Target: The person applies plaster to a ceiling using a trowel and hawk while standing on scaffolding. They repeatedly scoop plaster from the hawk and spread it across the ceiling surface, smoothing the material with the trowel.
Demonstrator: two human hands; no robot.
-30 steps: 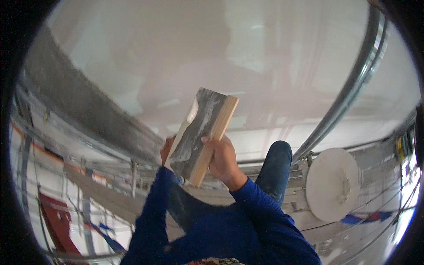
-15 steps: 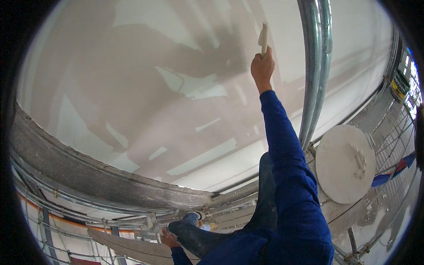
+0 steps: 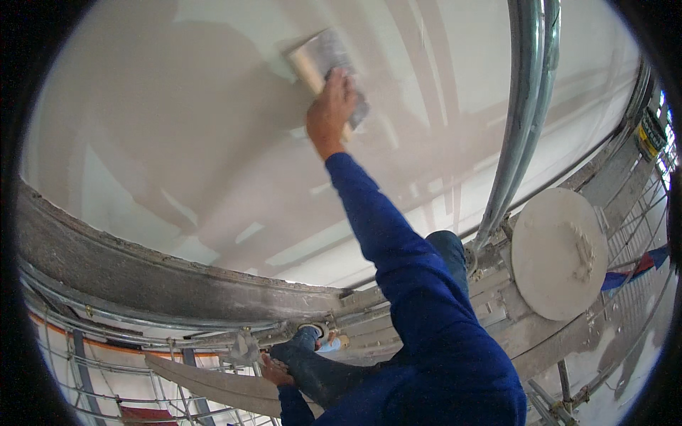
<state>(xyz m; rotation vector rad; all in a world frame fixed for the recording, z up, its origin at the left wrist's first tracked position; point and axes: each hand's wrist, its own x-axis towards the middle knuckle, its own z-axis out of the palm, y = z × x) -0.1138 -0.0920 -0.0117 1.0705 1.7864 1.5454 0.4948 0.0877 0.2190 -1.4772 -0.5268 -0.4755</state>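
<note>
My right hand [image 3: 331,113] is closed on a plastering trowel [image 3: 329,55], its flat grey and pale blade slightly blurred by motion. The trowel is held at the upper middle of a large pale, patchy plaster wall [image 3: 234,142], and my arm's shadow falls to its left. Low in the view, beside my bent knee, my left hand [image 3: 275,370] has its fingers curled; what they hold, if anything, cannot be made out. Just left of those fingers shows a greyish, plaster-smeared angular piece [image 3: 245,346].
Upright metal scaffold pipes [image 3: 522,113] stand right of my arm. A round pale board [image 3: 560,254] with a smear of plaster lies on the planks at right. A dark bucket [image 3: 649,133] stands beyond. A grey ledge [image 3: 163,277] runs along the wall's lower left, with scaffold rails below.
My right hand and the trowel have swung left and a little down across the wall. The trowel, seen edge-on before, now shows its flat face. My left hand remains by the knee.
</note>
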